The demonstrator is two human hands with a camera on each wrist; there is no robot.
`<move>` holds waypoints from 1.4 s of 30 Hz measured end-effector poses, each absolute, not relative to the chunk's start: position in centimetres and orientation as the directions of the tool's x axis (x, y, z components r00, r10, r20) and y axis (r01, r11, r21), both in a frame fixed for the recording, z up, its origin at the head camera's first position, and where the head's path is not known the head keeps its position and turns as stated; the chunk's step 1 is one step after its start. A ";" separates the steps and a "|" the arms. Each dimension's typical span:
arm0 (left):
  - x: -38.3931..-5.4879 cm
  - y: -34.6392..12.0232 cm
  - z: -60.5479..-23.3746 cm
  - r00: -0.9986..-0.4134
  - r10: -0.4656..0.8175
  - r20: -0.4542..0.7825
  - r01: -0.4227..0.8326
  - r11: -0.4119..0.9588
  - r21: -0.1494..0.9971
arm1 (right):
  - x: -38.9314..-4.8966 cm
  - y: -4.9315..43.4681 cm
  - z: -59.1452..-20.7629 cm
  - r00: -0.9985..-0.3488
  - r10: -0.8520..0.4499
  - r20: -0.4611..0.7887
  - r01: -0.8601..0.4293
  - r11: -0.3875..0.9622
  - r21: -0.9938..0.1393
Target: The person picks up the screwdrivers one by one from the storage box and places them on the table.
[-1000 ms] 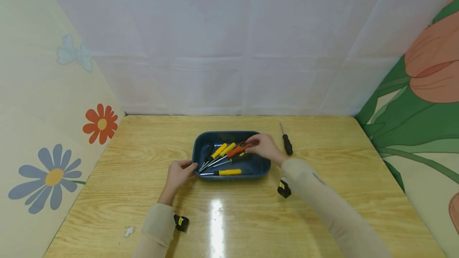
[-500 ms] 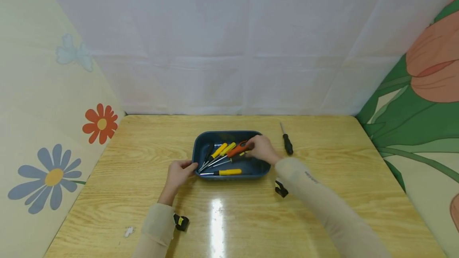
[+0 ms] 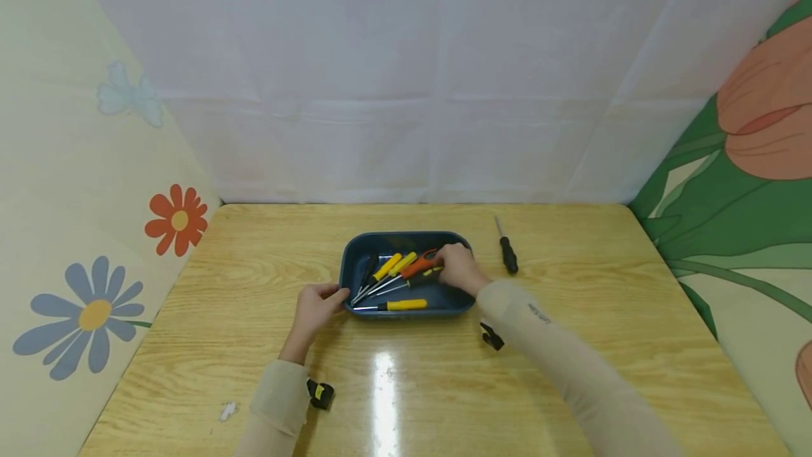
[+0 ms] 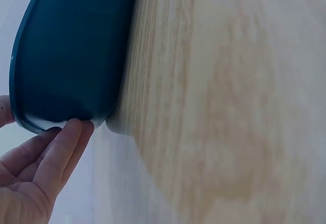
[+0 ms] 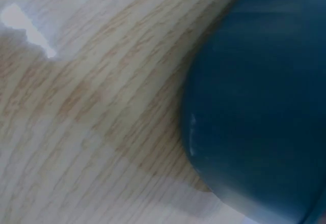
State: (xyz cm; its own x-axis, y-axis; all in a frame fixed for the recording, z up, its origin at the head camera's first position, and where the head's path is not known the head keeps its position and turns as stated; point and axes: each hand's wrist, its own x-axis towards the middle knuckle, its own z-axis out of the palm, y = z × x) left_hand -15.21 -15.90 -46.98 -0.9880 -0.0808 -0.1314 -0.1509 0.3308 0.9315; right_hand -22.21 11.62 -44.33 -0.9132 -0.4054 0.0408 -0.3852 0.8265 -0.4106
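A dark blue plastic tray point(image 3: 457, 305) sits on the table, holding several screwdrivers. My left hand point(image 3: 317, 309) pinches its near left corner, thumb at the rim and fingers against the outer wall; in the left wrist view those fingers point(image 4: 63, 150) press below the rim. My right hand point(image 3: 458, 268) is inside the tray's right half, fingers bent down at the handle end of a black-and-yellow screwdriver point(image 3: 419, 278). I cannot tell whether they grip it. Beside it lies an orange-handled tool point(image 3: 415, 266) with a forked end. A yellow-handled screwdriver point(image 3: 406, 305) lies along the near wall.
On the table right of the tray lies a black-handled screwdriver point(image 3: 509, 256). A small white scrap point(image 3: 228, 411) is near the front left. Black wrist cameras point(image 3: 320, 395) sit under both forearms. A white cloth point(image 3: 406, 90) hangs behind the table point(image 3: 266, 245).
My right hand has moved down and slightly left, from the end of the orange tool toward the black-and-yellow screwdriver. The left hand, the tray and the tools stay where they were.
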 end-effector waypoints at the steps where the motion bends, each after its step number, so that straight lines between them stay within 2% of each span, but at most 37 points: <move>1: -15.2 -15.9 -47.0 -0.988 -0.083 -0.130 -0.150 0.329 0.932 | -22.2 11.6 -44.4 -0.913 -0.406 0.034 -0.385 0.832 -0.398; 7: -15.2 -15.9 -47.0 -0.988 -0.085 -0.128 -0.149 0.330 0.932 | -22.0 11.3 -44.4 -0.919 -0.394 0.026 -0.376 0.854 -0.359; 17: -15.1 -15.9 -46.8 -0.988 -0.081 -0.131 -0.150 0.317 0.937 | -21.8 11.6 -44.4 -0.904 -0.425 0.045 -0.409 0.830 -0.380; 24: -15.0 -15.9 -46.8 -0.987 -0.082 -0.136 -0.155 0.318 0.935 | -21.9 12.2 -44.4 -0.869 -0.481 0.120 -0.486 0.778 -0.399; 29: -15.0 -15.9 -46.8 -0.988 -0.075 -0.134 -0.151 0.313 0.938 | -22.1 12.8 -44.5 -0.864 -0.487 0.129 -0.486 0.736 -0.472; 36: -15.0 -16.0 -46.7 -0.988 -0.082 -0.133 -0.153 0.321 0.935 | -22.0 13.2 -44.0 -0.900 -0.434 0.036 -0.359 0.693 -0.625; 42: -14.9 -16.0 -46.6 -0.988 -0.077 -0.133 -0.150 0.321 0.935 | -21.8 13.3 -43.7 -0.915 -0.404 0.001 -0.299 0.674 -0.676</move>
